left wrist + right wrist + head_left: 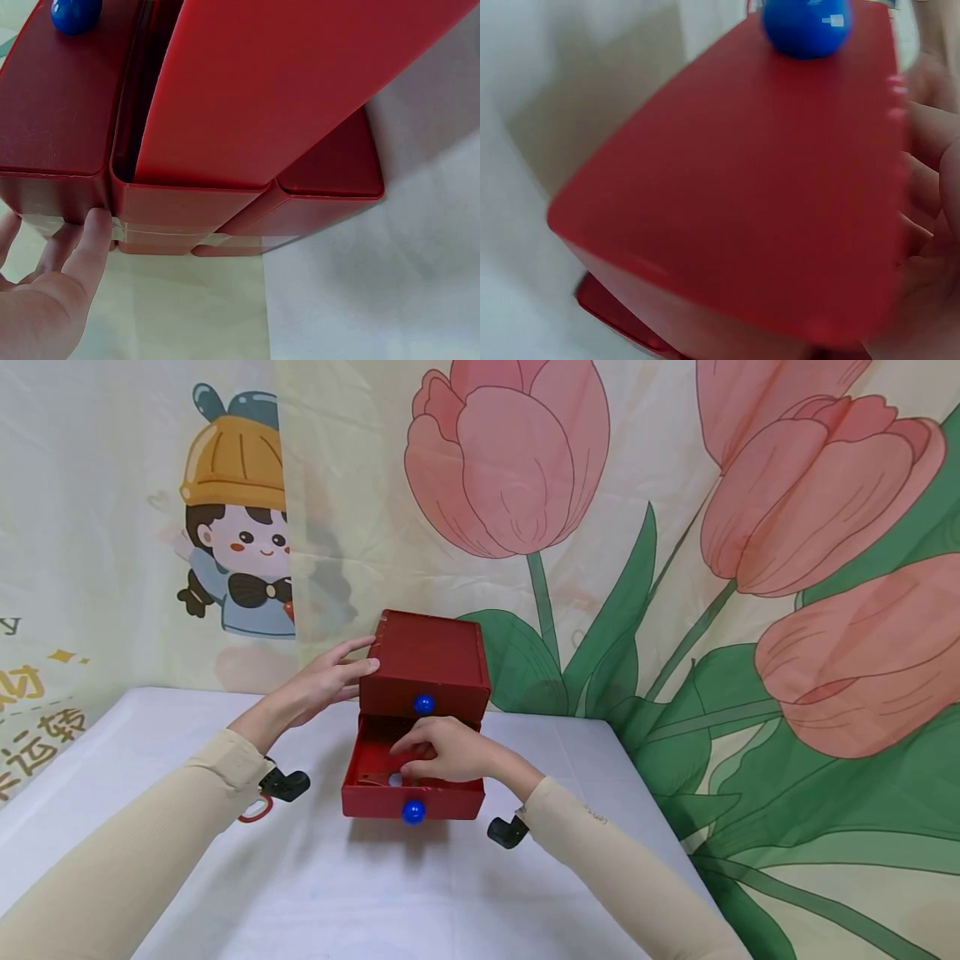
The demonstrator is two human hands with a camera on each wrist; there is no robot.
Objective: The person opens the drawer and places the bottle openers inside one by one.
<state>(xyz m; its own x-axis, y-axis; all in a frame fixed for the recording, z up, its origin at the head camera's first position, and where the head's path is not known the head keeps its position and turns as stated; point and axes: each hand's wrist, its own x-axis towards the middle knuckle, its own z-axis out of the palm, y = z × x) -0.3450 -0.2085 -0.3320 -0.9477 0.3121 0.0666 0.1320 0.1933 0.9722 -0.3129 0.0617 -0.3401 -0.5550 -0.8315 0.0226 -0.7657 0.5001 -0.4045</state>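
Observation:
A red two-drawer box (427, 656) stands on the white table (300, 893). Its upper drawer, with a blue knob (423, 703), is closed. The lower drawer (375, 800), with its own blue knob (412, 812), is pulled out toward me. My left hand (330, 681) rests with straight fingers against the box's upper left side; the left wrist view shows those fingers (90, 240) touching the box (262, 90) at its edge. My right hand (442, 752) reaches down into the pulled-out drawer with fingers bent; what lies under them is hidden. The right wrist view shows the blurred drawer front (765, 187) and fingers (930, 225) behind it.
Black wrist camera mounts (285, 783) (507, 832) hang under both sleeves. A printed backdrop with tulips (510, 460) and a cartoon child (240, 527) hangs close behind the box. The table's right edge (645, 793) runs diagonally toward me.

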